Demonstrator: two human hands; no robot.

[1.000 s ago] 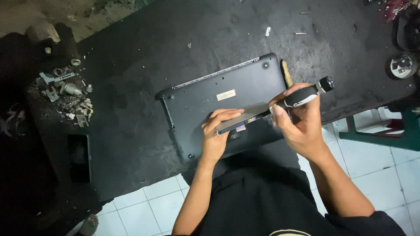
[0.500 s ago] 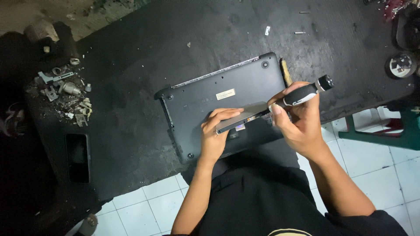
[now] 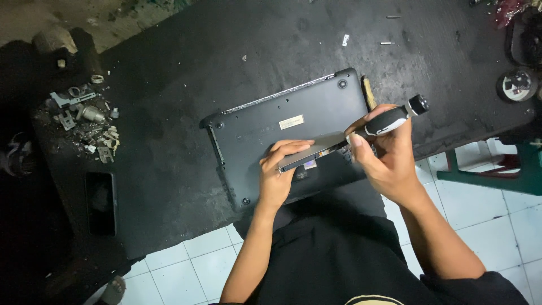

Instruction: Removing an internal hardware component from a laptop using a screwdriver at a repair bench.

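Observation:
A dark laptop (image 3: pixel 282 121) lies upside down on a black workbench (image 3: pixel 226 56), its base facing up. My left hand (image 3: pixel 279 175) grips a thin flat metal drive (image 3: pixel 313 149) by its left end, held above the laptop's near edge. My right hand (image 3: pixel 384 155) is closed around a screwdriver (image 3: pixel 395 118) with a black and grey handle. The screwdriver's tip meets the drive's right end, hidden behind my fingers.
Several loose metal parts and screws (image 3: pixel 84 121) lie at the bench's left. A black phone (image 3: pixel 101 203) rests near the left front edge. A round tin (image 3: pixel 516 85) sits at the right. A green stool (image 3: pixel 497 172) stands on white floor tiles (image 3: pixel 180 271).

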